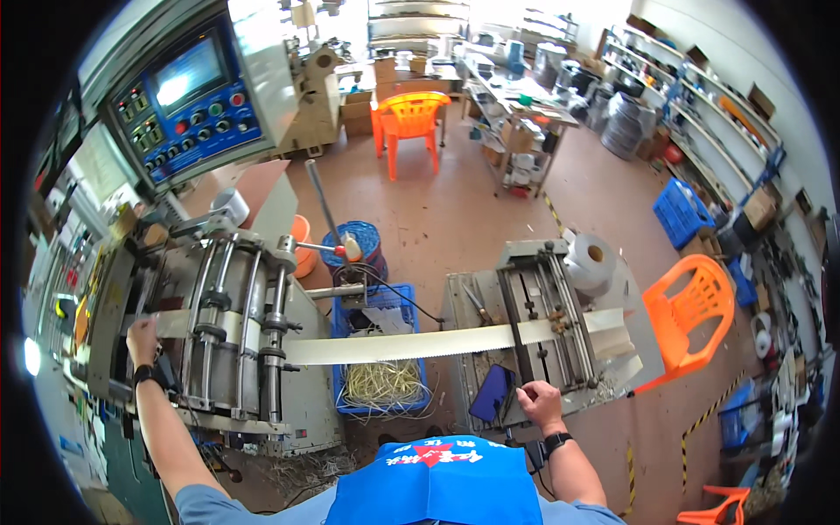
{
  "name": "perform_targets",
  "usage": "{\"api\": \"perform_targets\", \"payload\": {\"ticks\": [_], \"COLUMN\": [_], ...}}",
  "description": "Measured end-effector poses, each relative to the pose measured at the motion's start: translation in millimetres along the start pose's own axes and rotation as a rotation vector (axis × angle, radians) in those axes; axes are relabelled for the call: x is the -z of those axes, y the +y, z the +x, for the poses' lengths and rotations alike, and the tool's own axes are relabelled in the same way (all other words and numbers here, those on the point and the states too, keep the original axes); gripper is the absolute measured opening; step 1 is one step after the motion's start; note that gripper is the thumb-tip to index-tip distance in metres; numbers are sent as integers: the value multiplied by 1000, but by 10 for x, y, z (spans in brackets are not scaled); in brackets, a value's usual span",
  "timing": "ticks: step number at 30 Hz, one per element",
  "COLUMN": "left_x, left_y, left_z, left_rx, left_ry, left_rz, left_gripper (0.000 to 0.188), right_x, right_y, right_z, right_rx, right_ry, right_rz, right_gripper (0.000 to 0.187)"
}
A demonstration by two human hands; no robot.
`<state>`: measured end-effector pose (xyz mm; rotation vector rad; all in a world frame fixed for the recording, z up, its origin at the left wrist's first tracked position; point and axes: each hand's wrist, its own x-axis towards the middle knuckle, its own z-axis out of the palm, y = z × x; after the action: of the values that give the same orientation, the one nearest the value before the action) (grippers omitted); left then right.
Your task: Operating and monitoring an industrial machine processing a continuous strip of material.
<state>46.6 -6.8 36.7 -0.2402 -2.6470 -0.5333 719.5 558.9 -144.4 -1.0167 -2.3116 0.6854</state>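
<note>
A long pale strip (402, 347) with a serrated-looking lower edge spans the gap between two machines. It runs through the rollers (213, 315) of the left machine. At that machine's far left side, my left hand (142, 341) is closed, its fingertips at the strip's left end. My right hand (541, 404) is by the front edge of the right-hand machine (547, 319), with fingers curled in; whether anything is inside them is hidden. Just left of it, a dark blue-purple phone (493, 392) lies on the metal plate.
A blue crate (378, 408) of tangled pale offcuts stands between the machines. A blue control panel (188, 92) rises at upper left. A white roll (589, 262) sits behind the right machine, near an orange chair (691, 319). Another orange chair (408, 122) stands farther back.
</note>
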Motion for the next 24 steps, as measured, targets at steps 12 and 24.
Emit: {"api": "perform_targets", "payload": {"ticks": [12, 24], "left_x": [173, 228], "left_y": [428, 792], "left_z": [-25, -117], "left_rx": [-90, -205], "left_ry": [22, 21], "left_rz": [105, 81], "left_gripper": [46, 39], "right_x": [32, 46], "right_y": [-1, 89], "right_z": [19, -25], "right_rx": [-25, -18], "right_ry": [-23, -31], "right_rz": [23, 9], "right_gripper": [22, 20]}}
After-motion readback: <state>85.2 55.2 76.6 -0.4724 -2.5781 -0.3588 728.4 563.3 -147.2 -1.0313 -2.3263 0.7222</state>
